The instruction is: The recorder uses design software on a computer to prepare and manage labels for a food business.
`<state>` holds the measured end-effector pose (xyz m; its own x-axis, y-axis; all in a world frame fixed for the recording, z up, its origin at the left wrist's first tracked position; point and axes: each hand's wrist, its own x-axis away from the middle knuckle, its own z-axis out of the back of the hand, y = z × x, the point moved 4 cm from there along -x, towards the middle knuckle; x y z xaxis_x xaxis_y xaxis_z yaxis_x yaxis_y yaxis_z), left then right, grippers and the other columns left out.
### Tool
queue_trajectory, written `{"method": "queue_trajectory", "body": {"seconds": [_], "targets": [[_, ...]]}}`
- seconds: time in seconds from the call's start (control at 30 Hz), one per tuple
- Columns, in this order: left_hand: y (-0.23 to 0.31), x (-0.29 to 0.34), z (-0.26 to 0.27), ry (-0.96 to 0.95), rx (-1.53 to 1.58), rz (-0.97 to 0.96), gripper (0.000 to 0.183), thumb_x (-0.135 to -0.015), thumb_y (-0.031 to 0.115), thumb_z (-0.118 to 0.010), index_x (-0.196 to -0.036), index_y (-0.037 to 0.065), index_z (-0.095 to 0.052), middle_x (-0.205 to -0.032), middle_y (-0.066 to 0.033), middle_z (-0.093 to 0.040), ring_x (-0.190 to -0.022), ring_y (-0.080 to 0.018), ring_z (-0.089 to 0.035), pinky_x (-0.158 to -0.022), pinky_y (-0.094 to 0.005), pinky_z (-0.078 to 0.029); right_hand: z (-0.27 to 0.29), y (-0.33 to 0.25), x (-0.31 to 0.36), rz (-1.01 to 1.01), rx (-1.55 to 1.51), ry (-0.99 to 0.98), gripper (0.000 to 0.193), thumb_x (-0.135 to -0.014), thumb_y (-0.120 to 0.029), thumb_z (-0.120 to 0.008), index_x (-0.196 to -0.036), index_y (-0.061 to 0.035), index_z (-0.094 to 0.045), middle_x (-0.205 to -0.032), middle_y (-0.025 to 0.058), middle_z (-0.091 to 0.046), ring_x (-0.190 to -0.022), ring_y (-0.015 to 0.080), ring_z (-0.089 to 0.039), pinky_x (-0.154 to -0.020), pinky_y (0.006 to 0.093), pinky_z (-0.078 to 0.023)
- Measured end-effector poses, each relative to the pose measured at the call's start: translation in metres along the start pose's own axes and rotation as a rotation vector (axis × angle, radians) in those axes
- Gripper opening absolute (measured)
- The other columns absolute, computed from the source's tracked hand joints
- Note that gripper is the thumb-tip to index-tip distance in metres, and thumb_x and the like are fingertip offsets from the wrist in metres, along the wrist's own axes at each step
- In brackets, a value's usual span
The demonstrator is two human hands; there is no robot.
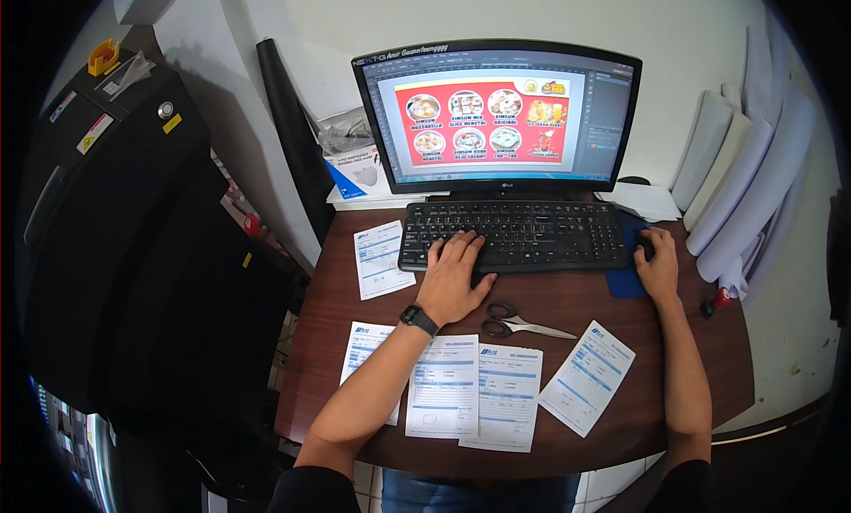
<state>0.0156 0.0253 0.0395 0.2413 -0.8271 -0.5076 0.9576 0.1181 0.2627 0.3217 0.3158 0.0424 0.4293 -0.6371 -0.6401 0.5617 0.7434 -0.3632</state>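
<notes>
My left hand (450,278) rests on the left part of a black keyboard (523,234), fingers stretched over the keys and holding nothing. A dark watch (418,318) is on that wrist. My right hand (659,265) is curled over a dark computer mouse (647,245), mostly hidden under the fingers, on a blue mouse pad (626,283). Behind the keyboard, a monitor (501,123) shows a red layout with pictures of food and drinks in an editing program. Black-handled scissors (523,322) lie between my forearms, blades pointing right.
Several printed paper slips (441,407) lie along the near side of the brown desk (567,455); another slip (384,258) is left of the keyboard. A mask box (359,174) stands beside the monitor. Rolled sheets (753,159) lean at right. A large black machine (115,229) occupies the left.
</notes>
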Motion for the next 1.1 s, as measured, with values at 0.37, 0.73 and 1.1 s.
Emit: {"method": "queue_trajectory", "body": {"seconds": [0.37, 0.73, 1.1], "targets": [[0.0013, 0.0007, -0.0004, -0.012, 0.001, 0.008, 0.068, -0.092, 0.035, -0.072, -0.148, 0.003, -0.051, -0.152, -0.0184, -0.050, -0.146, -0.0340, -0.042, -0.123, -0.0536, -0.025, 0.0035, -0.0030, 0.0005, -0.044, -0.017, -0.026, 0.034, -0.088, -0.011, -0.070, -0.119, 0.0005, -0.071, -0.129, 0.0181, -0.064, -0.124, 0.0363, -0.061, -0.106, 0.0422, -0.049], [0.0004, 0.0004, -0.0002, -0.010, 0.011, 0.011, 0.068, -0.093, 0.035, -0.072, -0.148, 0.002, -0.050, -0.153, -0.0188, -0.049, -0.147, -0.0348, -0.042, -0.123, -0.0538, -0.024, 0.0045, -0.0035, -0.0008, -0.044, 0.007, -0.019, 0.031, -0.083, -0.011, -0.069, -0.111, 0.0008, -0.071, -0.125, 0.0177, -0.065, -0.119, 0.0367, -0.062, -0.103, 0.0436, -0.050], [-0.0010, 0.0008, 0.0003, -0.007, 0.013, 0.011, 0.068, -0.093, 0.036, -0.072, -0.148, 0.003, -0.051, -0.153, -0.0189, -0.050, -0.147, -0.0342, -0.042, -0.123, -0.0538, -0.025, 0.0039, -0.0055, -0.0014, -0.027, 0.007, -0.018, 0.030, -0.082, -0.012, -0.069, -0.109, 0.0005, -0.071, -0.121, 0.0164, -0.065, -0.117, 0.0362, -0.061, -0.101, 0.0433, -0.050]]}}
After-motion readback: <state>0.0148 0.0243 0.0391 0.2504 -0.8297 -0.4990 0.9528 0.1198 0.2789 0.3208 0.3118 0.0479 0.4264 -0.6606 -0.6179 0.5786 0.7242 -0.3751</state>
